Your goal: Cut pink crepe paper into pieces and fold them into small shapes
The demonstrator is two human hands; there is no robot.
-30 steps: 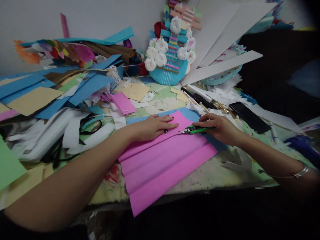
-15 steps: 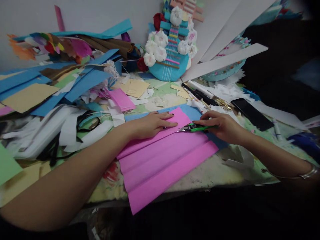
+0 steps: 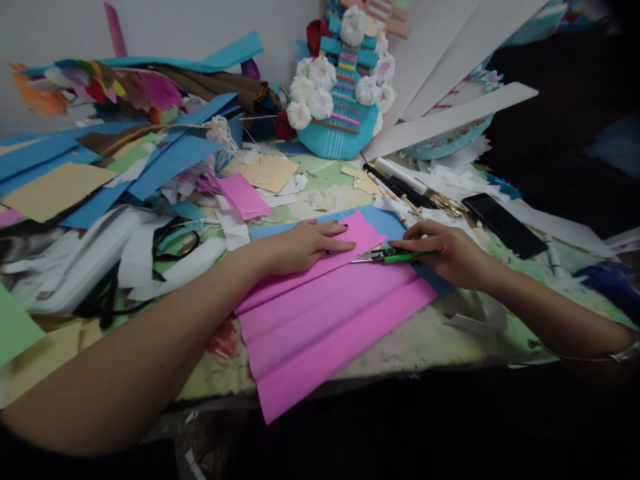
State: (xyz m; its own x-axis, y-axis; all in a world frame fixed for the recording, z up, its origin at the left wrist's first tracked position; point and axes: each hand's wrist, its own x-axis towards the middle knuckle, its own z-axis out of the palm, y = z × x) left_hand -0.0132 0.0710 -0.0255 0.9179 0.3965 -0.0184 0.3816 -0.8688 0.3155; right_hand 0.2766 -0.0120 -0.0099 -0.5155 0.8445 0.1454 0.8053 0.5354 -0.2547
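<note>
My left hand lies flat on a folded sheet of pink crepe paper, fingers stretched to the right and pressing the folded strip down. My right hand is closed around a green and black utility knife. The knife's blade points left and lies at the edge of the fold, close to my left fingertips. The lower part of the pink sheet spreads toward me and overhangs the table's front edge. Beneath the paper, a blue sheet shows along the far side.
Coloured paper scraps pile up on the left, with black-framed glasses among white strips. A blue guitar-shaped craft with white paper flowers stands at the back. Pens and a phone lie at the right.
Very little differs. The view has shifted slightly; both hands, the utility knife and the pink paper are in almost the same places.
</note>
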